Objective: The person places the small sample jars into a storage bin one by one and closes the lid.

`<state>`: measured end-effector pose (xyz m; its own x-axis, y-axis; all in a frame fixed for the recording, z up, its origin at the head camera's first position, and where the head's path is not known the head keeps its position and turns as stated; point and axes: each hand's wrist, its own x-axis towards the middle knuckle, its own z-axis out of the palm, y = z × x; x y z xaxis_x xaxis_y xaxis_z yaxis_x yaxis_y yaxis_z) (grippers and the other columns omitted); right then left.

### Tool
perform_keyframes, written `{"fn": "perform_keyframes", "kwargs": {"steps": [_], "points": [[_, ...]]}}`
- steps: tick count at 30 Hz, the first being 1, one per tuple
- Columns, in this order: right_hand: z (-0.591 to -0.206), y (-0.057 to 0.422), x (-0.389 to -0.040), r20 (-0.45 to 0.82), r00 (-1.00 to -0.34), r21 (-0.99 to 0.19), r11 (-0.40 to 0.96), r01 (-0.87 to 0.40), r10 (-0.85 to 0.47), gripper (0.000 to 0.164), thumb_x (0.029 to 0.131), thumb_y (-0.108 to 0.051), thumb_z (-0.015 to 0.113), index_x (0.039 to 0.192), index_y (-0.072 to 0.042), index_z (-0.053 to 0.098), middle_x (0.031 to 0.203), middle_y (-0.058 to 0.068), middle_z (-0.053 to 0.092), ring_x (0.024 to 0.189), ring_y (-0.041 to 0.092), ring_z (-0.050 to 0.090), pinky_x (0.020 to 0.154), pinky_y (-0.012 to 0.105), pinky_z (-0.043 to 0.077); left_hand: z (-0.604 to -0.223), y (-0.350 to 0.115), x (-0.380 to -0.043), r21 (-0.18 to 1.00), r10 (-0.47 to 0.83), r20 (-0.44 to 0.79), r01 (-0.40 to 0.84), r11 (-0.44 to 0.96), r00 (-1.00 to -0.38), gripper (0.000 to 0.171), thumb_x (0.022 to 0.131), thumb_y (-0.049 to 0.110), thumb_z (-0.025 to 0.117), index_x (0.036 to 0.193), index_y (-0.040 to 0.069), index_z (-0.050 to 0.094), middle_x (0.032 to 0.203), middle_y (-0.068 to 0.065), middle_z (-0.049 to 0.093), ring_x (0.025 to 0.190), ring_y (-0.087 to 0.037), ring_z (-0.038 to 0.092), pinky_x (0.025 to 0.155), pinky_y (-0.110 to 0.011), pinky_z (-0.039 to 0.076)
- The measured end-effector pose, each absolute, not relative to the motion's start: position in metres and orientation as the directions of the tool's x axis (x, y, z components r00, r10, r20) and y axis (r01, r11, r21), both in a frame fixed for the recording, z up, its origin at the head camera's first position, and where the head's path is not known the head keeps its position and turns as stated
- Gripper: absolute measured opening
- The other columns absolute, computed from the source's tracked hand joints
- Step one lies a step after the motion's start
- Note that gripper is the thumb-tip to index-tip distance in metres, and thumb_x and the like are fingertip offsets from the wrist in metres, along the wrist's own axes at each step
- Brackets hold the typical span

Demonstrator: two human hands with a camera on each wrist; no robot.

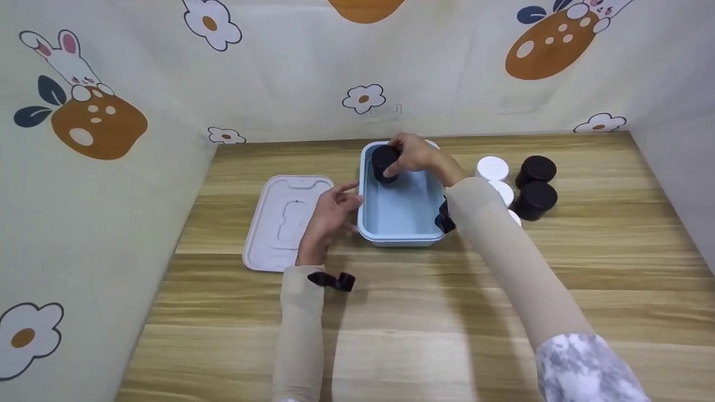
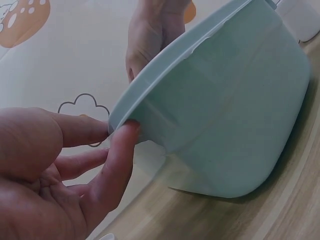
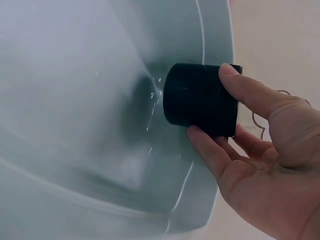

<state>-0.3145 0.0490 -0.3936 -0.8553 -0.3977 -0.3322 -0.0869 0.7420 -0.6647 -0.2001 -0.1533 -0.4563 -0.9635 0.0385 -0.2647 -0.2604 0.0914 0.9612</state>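
Note:
My right hand (image 1: 414, 153) grips a black cylindrical jar (image 1: 384, 162) inside the far left part of a light blue rectangular container (image 1: 402, 237). In the right wrist view, the thumb and fingers of the right hand (image 3: 270, 170) hold the black jar (image 3: 197, 97) around its top end, with its lower end toward the container's floor (image 3: 65, 100). My left hand (image 1: 332, 212) is at the container's left side. Its fingertips (image 2: 131, 129) touch the rim and the outer wall just below it, as the left wrist view shows, and the fingers are spread.
A pale rectangular lid (image 1: 268, 223) lies flat left of the container, partly under the left hand. To the right stand several white jars (image 1: 492, 167), partly hidden by the right forearm, and two black jars (image 1: 535, 200). A patterned curtain (image 1: 301, 72) borders the wooden table (image 1: 391, 312).

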Motion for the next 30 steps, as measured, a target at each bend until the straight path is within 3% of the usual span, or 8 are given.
{"fn": "perform_keyframes", "kwargs": {"steps": [10, 16, 24, 30], "points": [[-0.399, 0.041, -0.31, -0.366, -0.849, -0.613, 0.785, -0.088, -0.381, 0.072, 0.083, -0.02, 0.081, 0.14, 0.002, 0.042, 0.139, 0.021, 0.051, 0.127, 0.033, 0.052, 0.117, 0.045, 0.042, -0.456, -0.153, -0.199, 0.965, 0.053, -0.257, -0.254, 0.065, -0.965, 0.045, 0.098, 0.007, 0.062, 0.142, 0.008, 0.054, 0.124, -0.021, 0.065, 0.099, -0.027, 0.068, 0.044, -0.025, 0.054], [-0.401, 0.038, -0.307, -0.425, -0.842, -0.559, 0.828, -0.046, -0.333, 0.075, 0.086, -0.02, 0.08, 0.143, 0.003, 0.038, 0.142, 0.02, 0.05, 0.13, 0.032, 0.049, 0.119, 0.044, 0.04, -0.455, -0.152, -0.201, 0.959, 0.061, -0.278, -0.273, 0.08, -0.959, 0.045, 0.097, 0.009, 0.062, 0.141, 0.01, 0.055, 0.119, -0.016, 0.066, 0.088, -0.02, 0.066, 0.045, -0.027, 0.054], [-0.398, 0.041, -0.305, -0.445, -0.829, -0.525, 0.849, -0.066, -0.339, 0.079, 0.085, -0.018, 0.08, 0.143, 0.007, 0.033, 0.137, 0.022, 0.052, 0.125, 0.033, 0.051, 0.116, 0.045, 0.043, -0.457, -0.15, -0.201, 0.959, 0.055, -0.275, -0.269, 0.09, -0.96, 0.046, 0.097, 0.008, 0.062, 0.142, 0.009, 0.054, 0.121, -0.019, 0.066, 0.089, -0.02, 0.065, 0.045, -0.027, 0.055], [-0.394, 0.05, -0.305, -0.413, -0.833, -0.497, 0.857, -0.133, -0.368, 0.064, 0.084, -0.022, 0.08, 0.132, 0.007, 0.048, 0.124, 0.018, 0.056, 0.108, 0.028, 0.051, 0.106, 0.044, 0.048, -0.456, -0.149, -0.201, 0.955, 0.051, -0.286, -0.281, 0.09, -0.957, 0.047, 0.097, 0.008, 0.062, 0.143, 0.009, 0.053, 0.122, -0.018, 0.065, 0.093, -0.02, 0.064, 0.044, -0.025, 0.055]]}}
